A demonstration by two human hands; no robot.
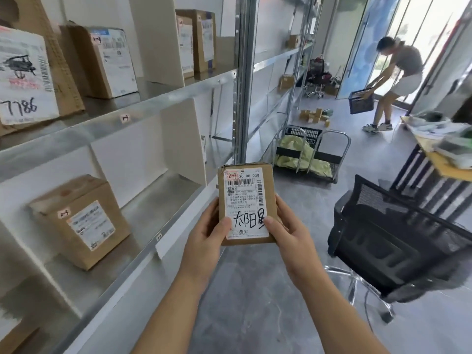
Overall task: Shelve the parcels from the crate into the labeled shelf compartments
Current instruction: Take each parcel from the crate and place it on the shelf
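Observation:
A small brown cardboard parcel (246, 198) with a white shipping label and a red handwritten tag at its top left is held upright in front of me. My left hand (204, 233) grips its left edge and my right hand (288, 231) its right edge, thumbs on the label. The metal shelf unit (143, 103) runs along my left, split by white dividers into compartments with small tags on the front edge. One tagged parcel (81, 221) stands in the lower compartment. Several parcels, such as a boxed one (107, 62), stand on the upper level.
A black mesh office chair (398, 241) stands close on my right. A trolley (311, 154) with a black crate and yellow-green bags is ahead on the floor. Another person (398, 80) bends over a dark crate near the glass door. A cluttered desk (444, 154) is at far right.

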